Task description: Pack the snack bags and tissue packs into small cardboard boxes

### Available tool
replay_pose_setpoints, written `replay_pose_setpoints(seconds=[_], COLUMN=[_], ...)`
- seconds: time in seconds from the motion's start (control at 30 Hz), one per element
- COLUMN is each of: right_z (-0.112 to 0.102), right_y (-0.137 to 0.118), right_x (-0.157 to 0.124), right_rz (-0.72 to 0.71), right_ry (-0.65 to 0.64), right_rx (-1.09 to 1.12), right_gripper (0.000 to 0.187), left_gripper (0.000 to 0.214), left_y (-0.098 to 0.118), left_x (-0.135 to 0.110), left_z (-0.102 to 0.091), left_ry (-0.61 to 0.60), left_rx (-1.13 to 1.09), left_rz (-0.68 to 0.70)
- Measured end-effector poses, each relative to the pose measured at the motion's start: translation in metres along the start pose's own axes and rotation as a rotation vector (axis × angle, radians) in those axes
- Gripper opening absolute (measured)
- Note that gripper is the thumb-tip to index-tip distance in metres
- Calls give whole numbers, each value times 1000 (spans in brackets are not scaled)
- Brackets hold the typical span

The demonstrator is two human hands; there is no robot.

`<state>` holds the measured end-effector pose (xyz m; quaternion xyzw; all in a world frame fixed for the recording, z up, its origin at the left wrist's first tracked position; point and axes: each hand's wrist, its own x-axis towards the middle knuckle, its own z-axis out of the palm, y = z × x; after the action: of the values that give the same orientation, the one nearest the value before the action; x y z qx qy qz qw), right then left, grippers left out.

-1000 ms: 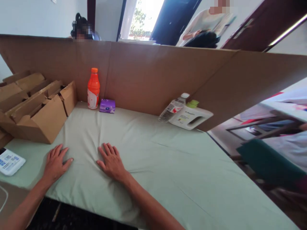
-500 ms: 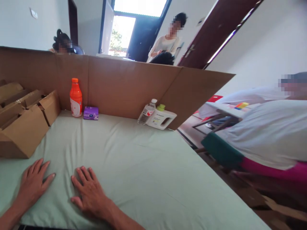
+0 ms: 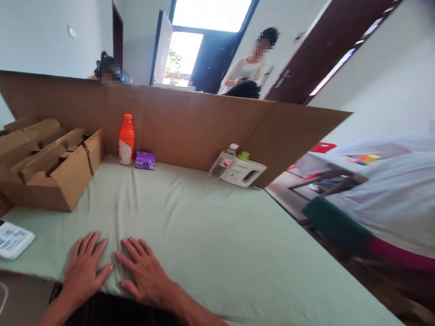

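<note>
Both my hands lie flat, palms down, on the pale green cloth (image 3: 210, 235) near the table's front edge. My left hand (image 3: 84, 270) has its fingers stretched out and holds nothing. My right hand (image 3: 144, 274) rests close beside it, fingers spread, also holding nothing. Far from both hands, an orange bottle (image 3: 126, 139) stands upright against the cardboard screen (image 3: 190, 127), with a small purple packet (image 3: 145, 160) next to it. A clear water bottle (image 3: 222, 162) and a white jug with a green cap (image 3: 243, 170) lie on their sides at the back right.
Open cardboard boxes (image 3: 47, 167) crowd the back left. A white and blue packet (image 3: 13, 239) lies at the left edge. A seated person in a white top (image 3: 384, 203) is close on the right, beyond the table edge. Other people are behind the screen.
My two hands have drawn closer together near the front edge. The view has swung slightly back to the left, bringing the white and blue packet into sight again.
</note>
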<state>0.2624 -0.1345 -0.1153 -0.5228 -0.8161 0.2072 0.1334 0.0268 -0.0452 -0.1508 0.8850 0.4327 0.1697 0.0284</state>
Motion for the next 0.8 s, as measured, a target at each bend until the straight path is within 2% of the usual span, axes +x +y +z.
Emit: replay_pose_setpoints(seconds=[0.13,0.23,0.4,0.5,0.57,0.7,0.8], right_z=[6,14,33,39,40,47,62], right_y=[3,-2,-22,-27,-26,-18,-14], right_x=[3,5,5,5,6,11,18], right_rz=[-56,-112,-156,-165,-159,-180,-273], right_ry=[-78,-114,-172,-167,-161,-156,-61], right_rx=[-2,5,75,136,164,180,182], right_gripper=[65,71,87,88,87,82,80], left_gripper=[48,49,54,52,51,56,59], left_y=[11,23,41,43,43,45,45], left_x=[14,40,105,127,129,116,109], left_z=[-17,-20,-12,0,9,19,22], left_ry=[-108,-137,-166,-199,-236,-283,-272], left_rx=[-92,-104,-121,-107,-98,-100,-117], left_rz=[-101,-133,-79,-15,35,119,149])
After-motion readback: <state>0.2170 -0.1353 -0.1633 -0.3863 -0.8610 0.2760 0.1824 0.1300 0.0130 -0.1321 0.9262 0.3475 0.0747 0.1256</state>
